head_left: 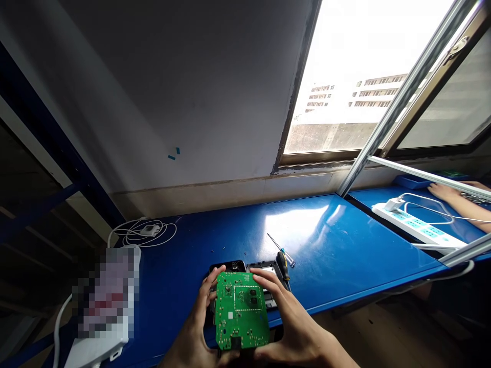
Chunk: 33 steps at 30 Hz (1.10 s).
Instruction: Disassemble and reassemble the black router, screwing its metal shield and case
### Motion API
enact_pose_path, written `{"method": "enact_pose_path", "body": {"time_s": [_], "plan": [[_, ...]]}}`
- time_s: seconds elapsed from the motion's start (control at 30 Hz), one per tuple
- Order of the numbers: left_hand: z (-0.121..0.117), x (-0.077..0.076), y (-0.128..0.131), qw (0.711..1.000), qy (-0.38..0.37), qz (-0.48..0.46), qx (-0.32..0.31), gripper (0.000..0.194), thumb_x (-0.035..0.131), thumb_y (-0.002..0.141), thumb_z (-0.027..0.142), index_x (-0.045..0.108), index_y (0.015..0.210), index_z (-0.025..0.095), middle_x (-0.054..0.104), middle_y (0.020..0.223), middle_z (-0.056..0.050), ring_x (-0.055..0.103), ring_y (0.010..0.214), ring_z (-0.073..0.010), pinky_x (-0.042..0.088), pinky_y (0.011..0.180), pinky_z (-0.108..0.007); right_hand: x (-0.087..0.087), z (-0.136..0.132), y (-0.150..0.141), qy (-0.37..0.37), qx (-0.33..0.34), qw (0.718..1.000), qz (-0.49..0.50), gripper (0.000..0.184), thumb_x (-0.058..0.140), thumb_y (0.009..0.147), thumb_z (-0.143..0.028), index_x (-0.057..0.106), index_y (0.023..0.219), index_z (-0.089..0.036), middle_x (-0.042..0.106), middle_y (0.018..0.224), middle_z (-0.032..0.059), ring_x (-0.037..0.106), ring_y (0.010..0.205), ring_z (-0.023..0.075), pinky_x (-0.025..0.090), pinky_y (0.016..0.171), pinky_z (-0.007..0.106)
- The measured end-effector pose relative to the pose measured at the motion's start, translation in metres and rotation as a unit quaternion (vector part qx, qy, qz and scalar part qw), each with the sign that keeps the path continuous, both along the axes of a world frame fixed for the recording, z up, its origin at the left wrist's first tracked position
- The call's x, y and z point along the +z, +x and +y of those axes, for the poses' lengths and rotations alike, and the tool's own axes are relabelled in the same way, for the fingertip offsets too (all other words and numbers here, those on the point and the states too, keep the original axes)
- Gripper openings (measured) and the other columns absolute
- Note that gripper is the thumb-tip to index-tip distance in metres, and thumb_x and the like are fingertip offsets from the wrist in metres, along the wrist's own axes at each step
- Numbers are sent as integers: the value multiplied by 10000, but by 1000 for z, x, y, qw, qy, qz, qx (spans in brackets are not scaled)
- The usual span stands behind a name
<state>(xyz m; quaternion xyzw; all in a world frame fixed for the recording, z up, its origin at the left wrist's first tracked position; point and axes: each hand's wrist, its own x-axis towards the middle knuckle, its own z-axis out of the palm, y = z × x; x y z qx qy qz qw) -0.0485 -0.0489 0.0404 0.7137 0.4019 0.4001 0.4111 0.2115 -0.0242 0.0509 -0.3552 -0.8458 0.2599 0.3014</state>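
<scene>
A green circuit board [245, 312] is held up between my two hands, its face turned toward me. My left hand [195, 322] grips its left edge, fingertips at the upper corner. On the other edge, my right hand [291, 317] has its fingers over the top corner and its thumb near the bottom. Behind the board, partly hidden, lie a black plastic housing [226, 266] and a second dark casing part [264, 266] on the blue table. A black-and-yellow screwdriver [283, 267] rests against the casing, beside a thin screwdriver with a clear blue handle [287, 255].
Several tiny screws lie on the blue table [184, 286] beyond the housing. A coiled white cable [149, 231] and a white device [132, 276], partly pixelated, are on the left. Right, past a metal frame [356, 176], are a power strip [418, 225] and another person's hand [445, 192].
</scene>
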Motion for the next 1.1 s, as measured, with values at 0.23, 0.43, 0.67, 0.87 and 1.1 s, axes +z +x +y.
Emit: {"method": "enact_pose_path", "body": {"time_s": [0.23,0.43,0.67,0.87,1.1], "plan": [[-8,0,-1,996,34,63,47,1168,767,738,176,-14,1580,390,235,1665,-103,309,1510,-368,414,1175,-549,3,1,0,3,8,1000,7,1209,901,600,-291,158,1554,-290,345,1601,160,413,1470,315,425,1175,457],[-9,-1,3,995,71,46,55,1143,732,752,104,3,1588,376,265,1640,-129,354,1482,-377,435,1151,-555,4,2,0,15,11,1000,6,1227,898,613,-301,135,1573,-266,335,1613,168,396,1483,309,408,1191,441],[-9,3,6,996,60,33,53,1118,733,758,121,22,1580,382,280,1620,-135,392,1453,-374,457,1124,-561,7,3,3,16,8,1000,6,1267,910,608,-313,104,1585,-275,342,1620,155,376,1495,305,408,1196,433],[-8,1,3,994,56,78,54,1136,741,731,94,35,1575,376,279,1606,-138,359,1471,-382,475,1117,-551,5,2,4,21,1,1000,-5,1255,903,609,-334,115,1583,-269,358,1612,154,405,1479,299,420,1188,426],[-2,6,8,966,143,202,67,1068,731,745,120,113,1593,320,335,1584,-135,324,1482,-374,401,1163,-601,8,1,3,101,6,994,-45,1302,888,551,-314,110,1592,-228,431,1569,180,482,1415,327,485,1123,432]]}}
